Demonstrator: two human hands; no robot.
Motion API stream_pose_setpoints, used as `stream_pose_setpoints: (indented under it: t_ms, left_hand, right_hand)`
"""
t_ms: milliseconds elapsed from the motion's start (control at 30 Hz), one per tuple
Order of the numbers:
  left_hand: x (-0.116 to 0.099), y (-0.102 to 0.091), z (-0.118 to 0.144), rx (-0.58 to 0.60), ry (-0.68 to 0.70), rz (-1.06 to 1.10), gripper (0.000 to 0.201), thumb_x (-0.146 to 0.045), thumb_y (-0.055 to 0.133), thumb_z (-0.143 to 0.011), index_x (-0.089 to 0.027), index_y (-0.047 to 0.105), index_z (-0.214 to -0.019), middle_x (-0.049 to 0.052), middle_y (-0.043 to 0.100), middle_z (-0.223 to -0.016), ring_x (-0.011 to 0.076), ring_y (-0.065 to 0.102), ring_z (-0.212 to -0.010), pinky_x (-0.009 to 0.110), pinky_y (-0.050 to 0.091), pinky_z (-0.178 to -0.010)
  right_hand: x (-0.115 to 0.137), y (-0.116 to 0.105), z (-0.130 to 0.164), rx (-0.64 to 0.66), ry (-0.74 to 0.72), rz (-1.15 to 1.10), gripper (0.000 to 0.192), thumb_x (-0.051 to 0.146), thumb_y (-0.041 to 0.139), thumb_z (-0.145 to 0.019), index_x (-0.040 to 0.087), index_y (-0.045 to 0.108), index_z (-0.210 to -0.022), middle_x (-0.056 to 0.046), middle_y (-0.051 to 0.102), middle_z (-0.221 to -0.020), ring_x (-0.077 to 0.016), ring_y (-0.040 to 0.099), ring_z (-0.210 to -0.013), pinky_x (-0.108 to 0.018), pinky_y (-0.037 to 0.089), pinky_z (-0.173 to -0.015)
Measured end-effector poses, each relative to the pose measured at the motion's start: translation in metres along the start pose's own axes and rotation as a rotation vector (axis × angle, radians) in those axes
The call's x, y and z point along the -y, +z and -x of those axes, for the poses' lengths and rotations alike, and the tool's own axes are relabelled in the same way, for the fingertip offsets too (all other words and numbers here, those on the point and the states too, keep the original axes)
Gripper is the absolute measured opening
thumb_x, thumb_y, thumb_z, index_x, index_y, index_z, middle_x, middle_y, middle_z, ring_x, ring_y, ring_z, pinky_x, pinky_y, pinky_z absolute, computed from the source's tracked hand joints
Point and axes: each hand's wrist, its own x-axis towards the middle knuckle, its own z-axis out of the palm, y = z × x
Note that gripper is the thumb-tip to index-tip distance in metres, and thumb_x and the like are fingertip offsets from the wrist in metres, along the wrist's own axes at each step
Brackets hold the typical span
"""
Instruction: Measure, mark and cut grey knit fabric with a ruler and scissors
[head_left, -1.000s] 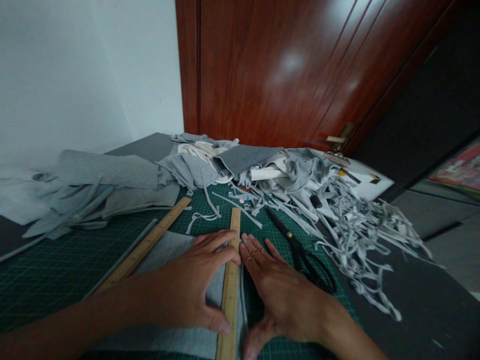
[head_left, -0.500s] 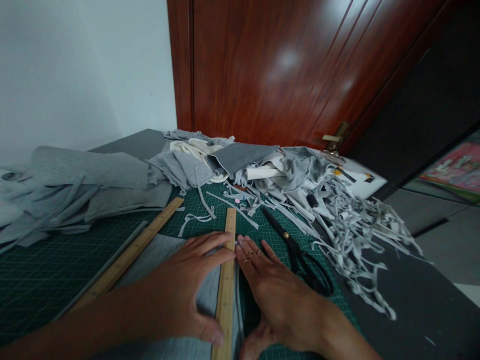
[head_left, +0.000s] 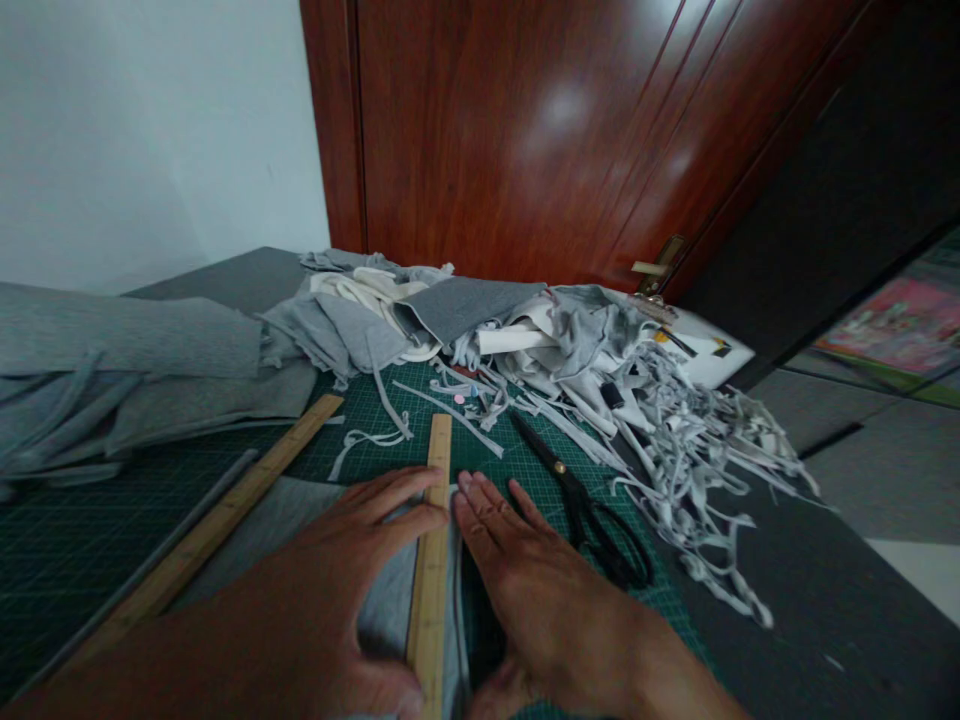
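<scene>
My left hand is spread over grey fabric, its fingertips and thumb touching a wooden ruler that lies along the fabric's right side. On the ruler's other side, my right hand rests flat with fingers stretched out, fingertips at the fabric's edge. A second wooden ruler lies slanted on the left, partly under my left forearm. Black-handled scissors lie to the right of my right hand on the green cutting mat. My forearms cover the near part of the fabric.
Stacked grey fabric lies at the left. Along the back are folded grey and white cloths, and a heap of thin fabric strips spreads at the right. Loose strips lie ahead. Behind stands a wooden door.
The whole view has shifted slightly, so everything appears further left. Both hands keep about the same places beside the ruler; nothing was picked up or let go.
</scene>
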Motion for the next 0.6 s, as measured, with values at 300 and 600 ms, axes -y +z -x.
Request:
stream_pose_setpoints:
  t_ms: [300,600]
  left_hand:
    - [-0.0010,0.0013,-0.0011,0.033,-0.024,0.004,0.119,-0.055,0.101,-0.054,-0.034,0.052,-0.161,0.007,0.028,-0.182,0.0462,0.029,-0.164,0.064,0.032,-0.132]
    - [-0.0089,0.0002,-0.0027,0.026,0.016,-0.017,0.112,-0.054,0.099,-0.062,-0.030,0.053,-0.160,0.010,0.028,-0.181,0.0440,0.026,-0.166,0.065,0.028,-0.134]
  right_hand:
    - [-0.0088,0.0094,-0.0035,0.003,-0.027,0.024,0.152,0.076,0.091,-0.071,0.000,0.005,-0.171,-0.023,-0.004,-0.178,-0.0378,-0.002,-0.169,-0.054,-0.001,-0.137]
    - [-0.0098,0.0030,-0.0015,0.050,-0.023,-0.065,0.157,0.084,0.087,-0.068,0.001,0.002,-0.171,-0.023,-0.007,-0.178,-0.0396,-0.004,-0.168,-0.054,-0.002,-0.137]
